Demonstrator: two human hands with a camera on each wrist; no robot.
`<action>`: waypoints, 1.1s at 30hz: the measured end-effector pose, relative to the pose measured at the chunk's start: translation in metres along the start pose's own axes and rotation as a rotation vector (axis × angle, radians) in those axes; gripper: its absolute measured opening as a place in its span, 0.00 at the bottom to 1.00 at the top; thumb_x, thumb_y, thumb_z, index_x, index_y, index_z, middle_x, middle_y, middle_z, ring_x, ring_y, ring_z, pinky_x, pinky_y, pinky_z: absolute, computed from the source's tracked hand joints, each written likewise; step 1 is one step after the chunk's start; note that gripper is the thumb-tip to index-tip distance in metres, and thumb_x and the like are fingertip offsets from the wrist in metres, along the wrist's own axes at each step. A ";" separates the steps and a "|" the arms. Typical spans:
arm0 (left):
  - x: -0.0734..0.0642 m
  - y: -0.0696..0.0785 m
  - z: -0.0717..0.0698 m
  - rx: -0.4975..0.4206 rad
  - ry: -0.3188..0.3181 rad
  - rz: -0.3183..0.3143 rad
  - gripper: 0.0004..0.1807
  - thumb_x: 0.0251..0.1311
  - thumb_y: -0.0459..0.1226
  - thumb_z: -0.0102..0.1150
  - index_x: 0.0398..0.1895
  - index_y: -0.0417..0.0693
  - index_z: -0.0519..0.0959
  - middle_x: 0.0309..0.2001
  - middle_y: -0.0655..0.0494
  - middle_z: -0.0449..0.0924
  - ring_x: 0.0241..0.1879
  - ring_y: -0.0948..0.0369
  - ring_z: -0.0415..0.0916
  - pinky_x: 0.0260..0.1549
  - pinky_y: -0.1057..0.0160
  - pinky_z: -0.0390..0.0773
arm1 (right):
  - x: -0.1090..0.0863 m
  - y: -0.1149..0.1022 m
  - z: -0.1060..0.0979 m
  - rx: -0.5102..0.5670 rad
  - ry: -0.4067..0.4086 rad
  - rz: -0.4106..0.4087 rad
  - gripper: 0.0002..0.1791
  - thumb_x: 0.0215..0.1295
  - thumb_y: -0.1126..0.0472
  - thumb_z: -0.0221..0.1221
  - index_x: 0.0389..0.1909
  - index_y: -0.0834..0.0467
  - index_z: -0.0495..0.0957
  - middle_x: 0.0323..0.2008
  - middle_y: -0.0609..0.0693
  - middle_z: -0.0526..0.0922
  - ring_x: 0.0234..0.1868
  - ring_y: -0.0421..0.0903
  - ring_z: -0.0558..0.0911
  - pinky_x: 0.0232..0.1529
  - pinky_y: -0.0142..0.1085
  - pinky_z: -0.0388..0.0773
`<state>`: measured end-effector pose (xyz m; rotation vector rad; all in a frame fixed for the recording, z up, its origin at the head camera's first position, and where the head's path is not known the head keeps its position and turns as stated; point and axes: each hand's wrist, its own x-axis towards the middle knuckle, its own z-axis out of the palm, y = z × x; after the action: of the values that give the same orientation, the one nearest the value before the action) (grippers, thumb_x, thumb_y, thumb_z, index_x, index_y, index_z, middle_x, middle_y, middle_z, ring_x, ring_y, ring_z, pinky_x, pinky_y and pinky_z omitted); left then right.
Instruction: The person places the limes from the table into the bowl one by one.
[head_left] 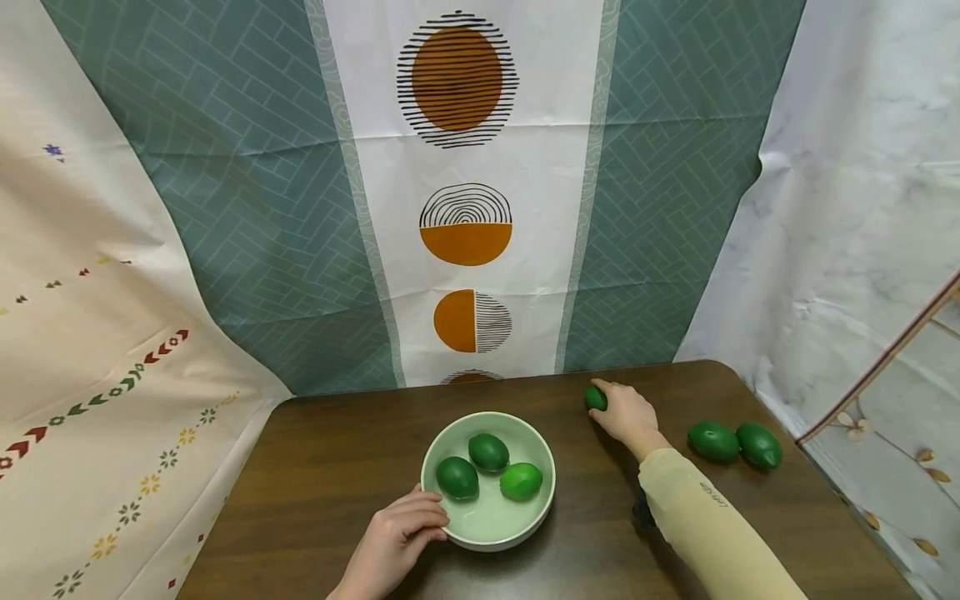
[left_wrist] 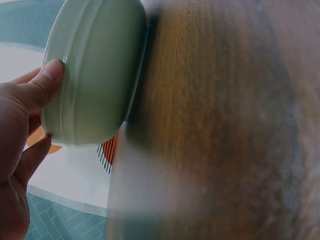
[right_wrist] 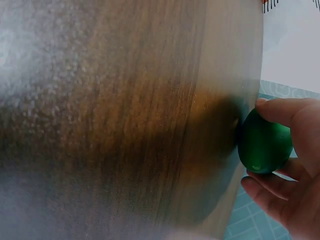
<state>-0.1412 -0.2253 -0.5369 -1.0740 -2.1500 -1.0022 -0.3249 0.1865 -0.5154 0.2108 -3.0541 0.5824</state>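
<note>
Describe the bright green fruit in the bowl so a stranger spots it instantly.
On the brown table stands a pale green bowl, held by the left hand. Inside, toward the right rim, lies the bright green fruit. Its lighter green sets it apart from the bowl's two dark green fruits.

Observed: teal-and-white geometric cloth (head_left: 468,167) at twelve o'clock; cream patterned cloth (head_left: 90,333) at nine; white marbled sheet (head_left: 855,233) at three; dark-brown wooden table (head_left: 322,475) at six.

A brown wooden table (head_left: 322,467) bears a pale green bowl (head_left: 480,522) and two green fruits (head_left: 713,442) side by side.
</note>
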 end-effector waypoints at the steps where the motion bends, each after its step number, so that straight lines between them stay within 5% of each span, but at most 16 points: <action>1: 0.000 0.000 0.000 0.001 -0.001 0.001 0.15 0.48 0.24 0.81 0.38 0.45 0.90 0.41 0.56 0.90 0.48 0.49 0.88 0.75 0.62 0.69 | 0.000 0.000 0.000 0.003 0.001 0.001 0.38 0.71 0.55 0.71 0.78 0.58 0.70 0.68 0.69 0.77 0.54 0.68 0.84 0.42 0.61 0.88; 33: -0.001 -0.001 0.001 0.001 0.002 -0.006 0.16 0.49 0.24 0.81 0.40 0.47 0.90 0.42 0.57 0.90 0.49 0.49 0.88 0.75 0.62 0.69 | -0.005 0.003 0.001 0.087 0.052 0.027 0.37 0.69 0.54 0.72 0.76 0.59 0.72 0.60 0.70 0.82 0.50 0.68 0.86 0.40 0.60 0.89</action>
<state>-0.1415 -0.2255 -0.5389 -1.0661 -2.1531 -1.0051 -0.3203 0.1890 -0.5179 0.1546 -2.9884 0.7111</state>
